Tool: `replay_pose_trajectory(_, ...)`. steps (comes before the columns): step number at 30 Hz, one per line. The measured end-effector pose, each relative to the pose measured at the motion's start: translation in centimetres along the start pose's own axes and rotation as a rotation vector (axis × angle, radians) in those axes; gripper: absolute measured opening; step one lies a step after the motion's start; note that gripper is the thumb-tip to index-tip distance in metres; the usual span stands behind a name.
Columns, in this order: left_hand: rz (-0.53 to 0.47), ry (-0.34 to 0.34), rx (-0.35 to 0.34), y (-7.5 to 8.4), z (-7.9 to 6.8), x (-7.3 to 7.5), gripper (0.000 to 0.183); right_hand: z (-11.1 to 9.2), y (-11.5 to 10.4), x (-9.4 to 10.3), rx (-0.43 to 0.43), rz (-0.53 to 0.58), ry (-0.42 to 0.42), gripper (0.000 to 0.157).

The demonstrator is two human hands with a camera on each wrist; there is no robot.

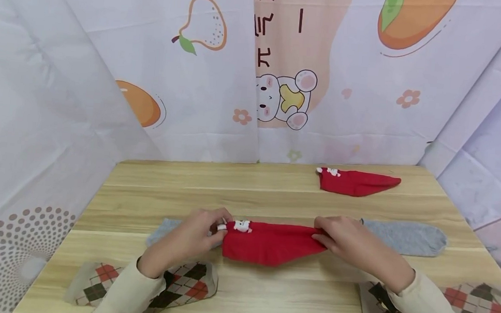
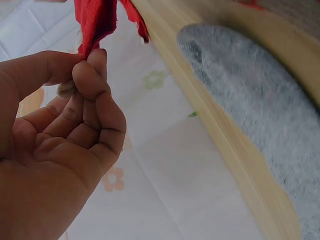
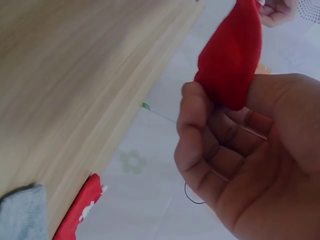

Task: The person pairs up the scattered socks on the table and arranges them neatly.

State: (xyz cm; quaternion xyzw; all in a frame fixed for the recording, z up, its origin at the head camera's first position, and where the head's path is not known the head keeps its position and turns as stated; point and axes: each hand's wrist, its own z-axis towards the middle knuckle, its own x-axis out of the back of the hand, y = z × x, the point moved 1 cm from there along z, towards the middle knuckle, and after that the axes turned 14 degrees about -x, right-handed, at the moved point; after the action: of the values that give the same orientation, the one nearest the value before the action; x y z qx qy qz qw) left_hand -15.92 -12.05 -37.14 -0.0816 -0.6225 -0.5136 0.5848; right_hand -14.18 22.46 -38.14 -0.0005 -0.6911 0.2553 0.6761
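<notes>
Stretched level between both hands is a red sock (image 1: 270,245) with a small white animal figure near its left end. My left hand (image 1: 204,228) pinches that cuff end between thumb and fingertips; the left wrist view shows the red fabric (image 2: 97,27) bunched at the fingertips. My right hand (image 1: 345,238) pinches the other end, the toe (image 3: 232,80) in the right wrist view. A second red sock (image 1: 353,183) with the same white figure lies at the back right of the table. Behind my left hand a grey sock (image 1: 164,228) is partly covered.
Another grey sock (image 1: 408,238) lies to the right, just past my right hand. Argyle socks lie nearer me: one (image 1: 193,283) under the left forearm, another (image 1: 476,303) by the right sleeve. The wooden table (image 1: 188,176) ends at a printed curtain (image 1: 211,100).
</notes>
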Motion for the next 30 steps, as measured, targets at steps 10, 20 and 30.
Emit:
replay_pose_trajectory(10,0.014,-0.042,-0.045,0.4,0.2,-1.5,0.017,-0.3,-0.3,0.3,0.051,-0.03,-0.01,0.026)
replay_pose_trajectory(20,0.067,-0.085,-0.066,0.8,0.3,-2.7,0.018,-0.4,0.1,0.1,0.051,-0.002,-0.09,0.022)
replay_pose_trajectory(30,0.128,-0.132,-0.093,0.8,0.5,-4.3,0.012,-0.7,0.0,-0.7,-0.046,-0.018,-0.233,0.015)
